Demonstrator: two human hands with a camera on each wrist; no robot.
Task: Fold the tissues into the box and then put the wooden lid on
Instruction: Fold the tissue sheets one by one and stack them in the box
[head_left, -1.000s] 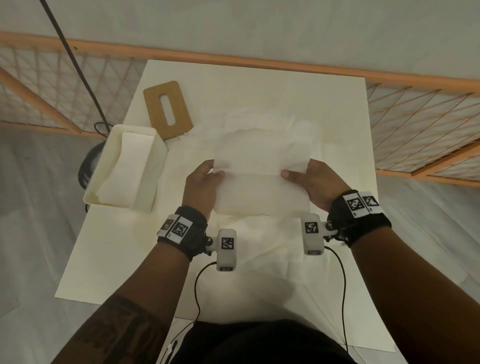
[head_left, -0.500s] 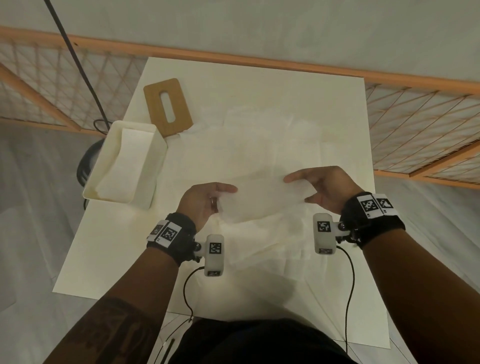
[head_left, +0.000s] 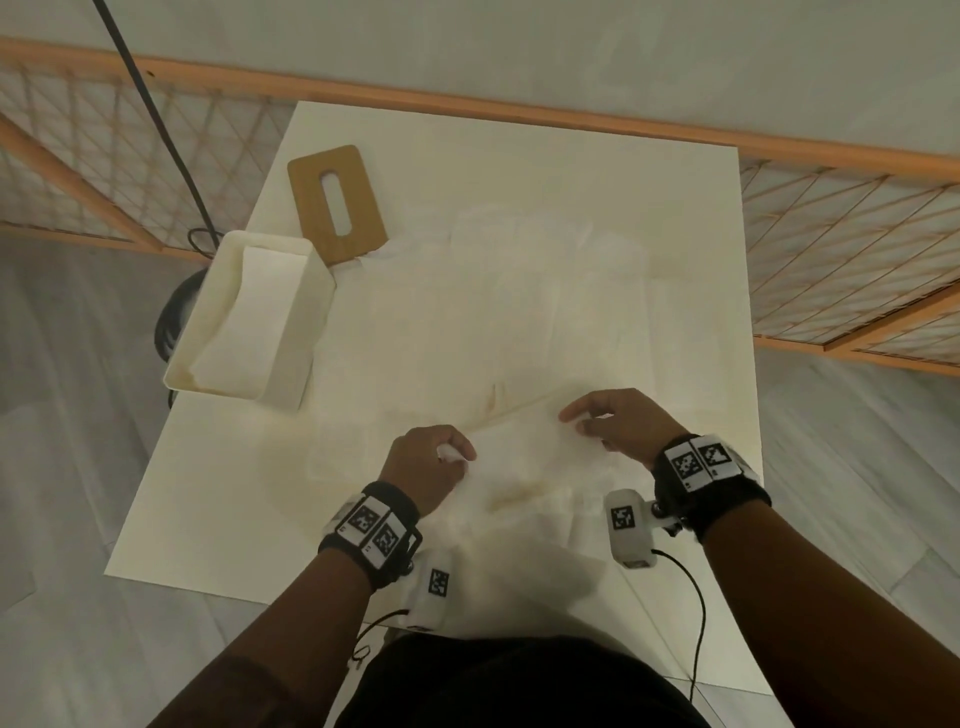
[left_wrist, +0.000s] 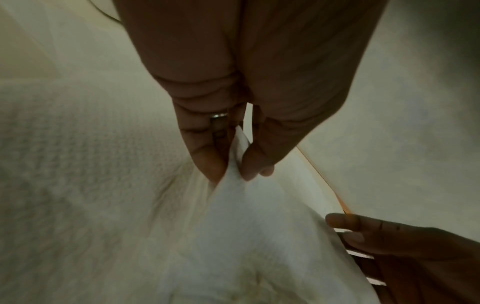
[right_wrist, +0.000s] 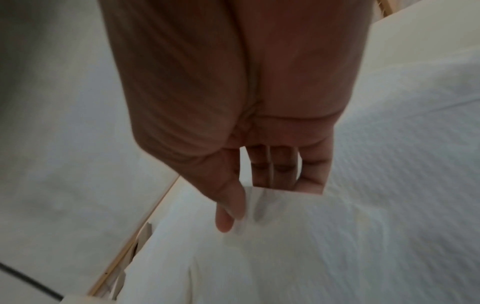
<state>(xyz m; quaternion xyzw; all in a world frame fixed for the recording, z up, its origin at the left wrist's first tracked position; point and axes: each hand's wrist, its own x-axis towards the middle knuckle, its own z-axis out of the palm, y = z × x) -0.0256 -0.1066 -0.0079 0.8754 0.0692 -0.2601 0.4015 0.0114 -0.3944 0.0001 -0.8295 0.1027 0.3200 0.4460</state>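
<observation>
Your left hand (head_left: 427, 465) pinches one end of a white tissue (head_left: 524, 457) between thumb and fingers (left_wrist: 207, 162); the left wrist view shows the sheet rising out of that grip in a peak. Your right hand (head_left: 615, 421) has the other end, thumb (right_wrist: 228, 207) laid on the sheet and the fingers curled behind its edge. The tissue stretches between both grips, low over the near middle of the bench (head_left: 675, 218), above more loose tissue sheets (head_left: 545, 291) spread flat from the middle toward the near edge. The box (head_left: 291, 332) stands open at the left edge of the bench, well apart from your hands, with a folded tissue (head_left: 249, 322) lying inside it. The wooden lid (head_left: 336, 203), with its long slot, lies flat near the far left corner, just beyond the box and off it. No brand or readable writing shows on the box, lid or tissues; the only printed marks are black-and-white square codes on your wrist bands (head_left: 371, 527) and on the small white wrist cameras (head_left: 629, 527)
</observation>
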